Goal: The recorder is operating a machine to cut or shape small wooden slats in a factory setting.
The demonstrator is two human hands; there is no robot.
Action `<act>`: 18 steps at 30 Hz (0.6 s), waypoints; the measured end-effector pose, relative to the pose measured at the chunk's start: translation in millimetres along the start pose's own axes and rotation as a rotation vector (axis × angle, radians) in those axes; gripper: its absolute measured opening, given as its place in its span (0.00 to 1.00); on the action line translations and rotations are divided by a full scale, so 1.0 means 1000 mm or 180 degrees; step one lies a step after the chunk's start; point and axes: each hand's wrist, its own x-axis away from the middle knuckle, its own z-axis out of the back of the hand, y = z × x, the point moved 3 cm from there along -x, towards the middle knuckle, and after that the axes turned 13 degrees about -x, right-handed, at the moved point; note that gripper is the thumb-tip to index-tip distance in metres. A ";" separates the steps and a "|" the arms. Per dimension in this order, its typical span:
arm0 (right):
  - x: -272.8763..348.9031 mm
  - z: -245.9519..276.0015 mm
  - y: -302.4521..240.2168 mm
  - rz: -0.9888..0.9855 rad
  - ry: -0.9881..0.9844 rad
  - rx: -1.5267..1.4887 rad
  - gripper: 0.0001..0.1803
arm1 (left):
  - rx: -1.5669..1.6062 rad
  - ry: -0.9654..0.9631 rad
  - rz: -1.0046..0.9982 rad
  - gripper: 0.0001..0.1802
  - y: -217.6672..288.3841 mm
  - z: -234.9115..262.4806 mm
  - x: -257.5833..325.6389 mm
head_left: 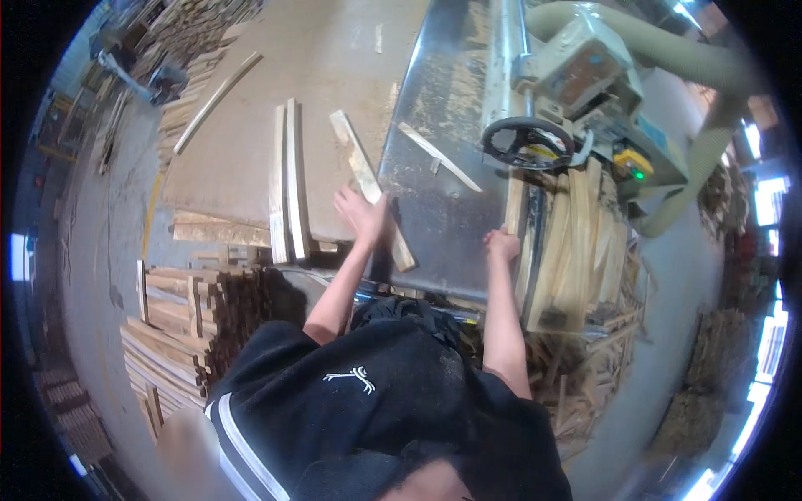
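Note:
My left hand (362, 217) is closed over a slanting wooden board (358, 164), which crosses the seam between the brown table and the dark metal machine bed. The board's near end (404, 254) sticks out beyond my wrist toward me. My right hand (501, 244) is curled closed at the right edge of the metal bed, beside a pale wood strip (515, 204). Whether anything is inside its fingers cannot be seen. Between and beyond my hands, a thin wood strip (441, 157) lies slantwise on the bed, with a small chip against it.
Two wood strips (290, 184) lie side by side on the brown table (217, 179); another strip (217, 102) lies farther left. A machine with a black handwheel (528, 143) and a thick hose (710, 63) stands at the right. Wood stacks (167, 334) and lumber (576, 242) flank me.

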 end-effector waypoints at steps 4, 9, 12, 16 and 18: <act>-0.054 -0.004 0.008 -0.0555 -0.0847 -0.1409 0.20 | 0.0276 -0.0848 0.0246 0.41 -0.009 -0.012 -0.021; 0.022 0.014 -0.025 0.0034 -0.1823 -0.1391 0.21 | 0.0325 -0.1145 0.0193 0.35 -0.034 -0.041 -0.037; 0.104 0.051 -0.033 0.0596 -0.2849 -0.0261 0.30 | 0.3244 -0.2183 0.0974 0.29 -0.046 -0.071 -0.023; 0.183 0.115 -0.034 0.1219 -0.2503 0.0427 0.48 | 0.4225 -0.4023 0.1025 0.29 0.025 -0.035 0.034; 0.195 0.137 -0.012 0.1403 -0.2098 0.0369 0.42 | 0.4155 -0.4485 0.0872 0.28 0.050 -0.032 0.061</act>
